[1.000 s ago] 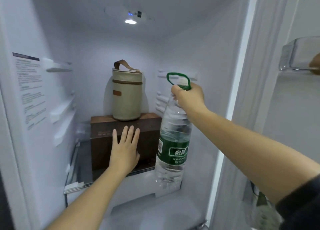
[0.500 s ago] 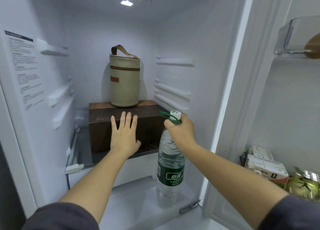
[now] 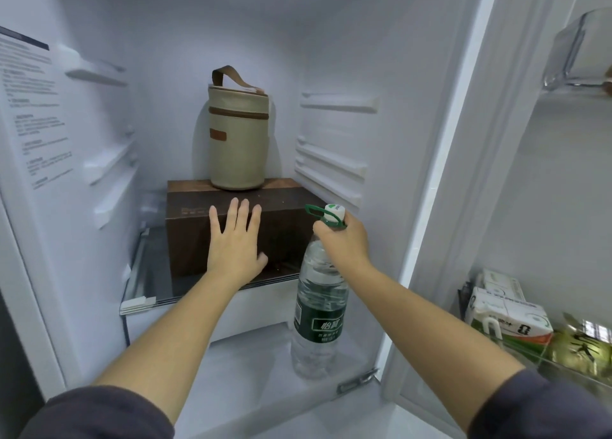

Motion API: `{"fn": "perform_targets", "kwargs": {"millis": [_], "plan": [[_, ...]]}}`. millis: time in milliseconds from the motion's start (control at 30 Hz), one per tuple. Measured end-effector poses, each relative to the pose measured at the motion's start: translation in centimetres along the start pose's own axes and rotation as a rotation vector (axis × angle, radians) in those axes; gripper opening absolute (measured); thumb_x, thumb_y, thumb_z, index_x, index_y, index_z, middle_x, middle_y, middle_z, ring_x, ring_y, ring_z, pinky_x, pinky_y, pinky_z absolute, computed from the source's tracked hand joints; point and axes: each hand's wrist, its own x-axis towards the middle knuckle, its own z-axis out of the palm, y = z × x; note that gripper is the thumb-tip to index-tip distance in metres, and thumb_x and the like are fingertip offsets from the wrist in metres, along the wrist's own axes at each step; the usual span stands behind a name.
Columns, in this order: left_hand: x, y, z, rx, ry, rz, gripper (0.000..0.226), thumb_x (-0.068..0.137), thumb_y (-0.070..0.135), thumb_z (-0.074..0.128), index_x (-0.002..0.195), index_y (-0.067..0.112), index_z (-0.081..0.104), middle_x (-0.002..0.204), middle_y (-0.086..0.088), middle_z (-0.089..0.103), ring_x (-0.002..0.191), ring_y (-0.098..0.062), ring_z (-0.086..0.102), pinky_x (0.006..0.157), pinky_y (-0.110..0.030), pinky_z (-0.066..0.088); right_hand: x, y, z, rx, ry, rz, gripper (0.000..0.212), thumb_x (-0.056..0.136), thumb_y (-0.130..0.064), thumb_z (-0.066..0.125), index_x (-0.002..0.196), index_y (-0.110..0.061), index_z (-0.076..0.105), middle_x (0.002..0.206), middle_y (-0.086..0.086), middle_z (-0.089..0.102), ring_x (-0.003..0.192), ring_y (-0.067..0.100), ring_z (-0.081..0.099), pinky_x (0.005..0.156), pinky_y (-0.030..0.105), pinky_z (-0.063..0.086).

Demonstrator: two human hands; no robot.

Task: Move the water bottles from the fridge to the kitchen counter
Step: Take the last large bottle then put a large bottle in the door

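Inside the smooth white fridge (image 3: 347,58), a dark wood-grain box (image 3: 192,230) carries a beige fabric cylinder bag (image 3: 236,140). The ribbed clear plastic water bottle (image 3: 319,309) stands upright on the lower floor, right hand (image 3: 344,240) clenched around its neck. Left hand (image 3: 236,243) lies spread flat against the box; label print is illegible.

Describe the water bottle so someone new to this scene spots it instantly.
Look inside the open fridge, at the front right of its white floor, below the glass shelf that carries the brown box. The water bottle stands there, the right hand gripping its neck. It alone is clear plastic, with a dark green label, white cap and green carry loop.
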Motion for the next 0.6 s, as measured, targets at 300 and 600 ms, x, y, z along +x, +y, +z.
{"fn": "perform_targets", "kwargs": {"millis": [300,600], "plan": [[-12.5,6.0,4.5,-1.029,0.077,-0.274,0.054,0.093,0.014,0.058,0.144,0.015,0.04,0.15,-0.002,0.04,0.14,-0.018,0.035,0.11,-0.024,0.026,-0.9,0.8,-0.6,0.053,0.013,-0.004,0.01,0.082,-0.017,0.067,0.079,-0.024,0.06,0.074,-0.008,0.063,0.07,0.008,0.057,0.065,0.023,0.045],[-13.8,10.4,7.6,-1.214,-0.307,-0.255,0.102,0.069,0.044,0.083,0.149,0.027,0.022,0.145,0.012,0.042,0.13,-0.007,0.043,0.106,-0.03,0.04,-1.1,0.9,-0.7,0.04,0.015,-0.019,0.006,0.082,-0.018,0.067,0.084,-0.02,0.062,0.074,-0.008,0.064,0.071,0.008,0.058,0.067,0.025,0.046]]}}
